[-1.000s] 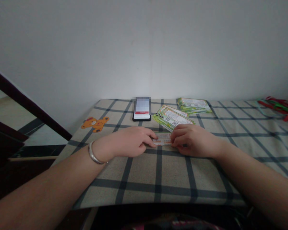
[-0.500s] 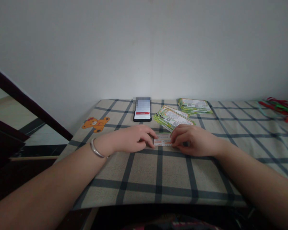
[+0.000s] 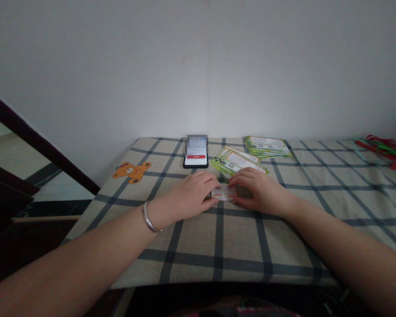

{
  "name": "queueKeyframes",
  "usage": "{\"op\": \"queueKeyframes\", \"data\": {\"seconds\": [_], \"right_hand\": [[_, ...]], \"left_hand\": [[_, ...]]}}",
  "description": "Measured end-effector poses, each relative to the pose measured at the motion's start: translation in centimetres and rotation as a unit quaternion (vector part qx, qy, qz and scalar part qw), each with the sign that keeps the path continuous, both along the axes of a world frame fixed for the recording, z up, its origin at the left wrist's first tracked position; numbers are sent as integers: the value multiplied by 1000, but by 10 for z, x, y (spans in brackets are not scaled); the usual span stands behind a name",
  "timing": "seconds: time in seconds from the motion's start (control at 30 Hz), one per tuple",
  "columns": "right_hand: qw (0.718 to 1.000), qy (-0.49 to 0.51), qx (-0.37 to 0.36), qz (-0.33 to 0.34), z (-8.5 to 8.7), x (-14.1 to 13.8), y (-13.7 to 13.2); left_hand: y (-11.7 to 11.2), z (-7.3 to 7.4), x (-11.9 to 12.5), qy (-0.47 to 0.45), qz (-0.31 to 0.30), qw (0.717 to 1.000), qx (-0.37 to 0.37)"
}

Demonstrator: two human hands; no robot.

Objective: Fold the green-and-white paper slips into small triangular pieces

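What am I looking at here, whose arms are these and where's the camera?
There's no robot: these are a person's bare arms, seen from a camera worn on their head, looking forward and down. The left hand and right hand have their fingers at either end of a small printed card; whether it's lifted is hard to tell. On the checked cloth beyond are a phone and two groups of green-edged cards. A bear picture is at left.

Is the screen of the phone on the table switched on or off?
On: the phone shows a lit, pale display with a red bar near its lower end.
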State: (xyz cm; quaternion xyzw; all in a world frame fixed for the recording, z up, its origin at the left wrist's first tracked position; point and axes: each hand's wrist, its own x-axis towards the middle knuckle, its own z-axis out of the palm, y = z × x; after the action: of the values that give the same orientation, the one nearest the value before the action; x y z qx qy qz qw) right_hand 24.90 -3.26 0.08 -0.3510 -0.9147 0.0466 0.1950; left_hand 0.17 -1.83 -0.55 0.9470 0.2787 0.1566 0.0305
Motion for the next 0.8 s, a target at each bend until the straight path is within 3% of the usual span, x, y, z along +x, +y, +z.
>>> {"op": "queueKeyframes", "data": {"seconds": [0.4, 0.8], "right_hand": [[999, 6, 34, -11, -6, 1, 4], [995, -6, 79, -54, -3, -2, -1]], "left_hand": [[3, -2, 1, -18, 67, 997, 21], [3, 5, 3, -104, 36, 993, 31]]}}
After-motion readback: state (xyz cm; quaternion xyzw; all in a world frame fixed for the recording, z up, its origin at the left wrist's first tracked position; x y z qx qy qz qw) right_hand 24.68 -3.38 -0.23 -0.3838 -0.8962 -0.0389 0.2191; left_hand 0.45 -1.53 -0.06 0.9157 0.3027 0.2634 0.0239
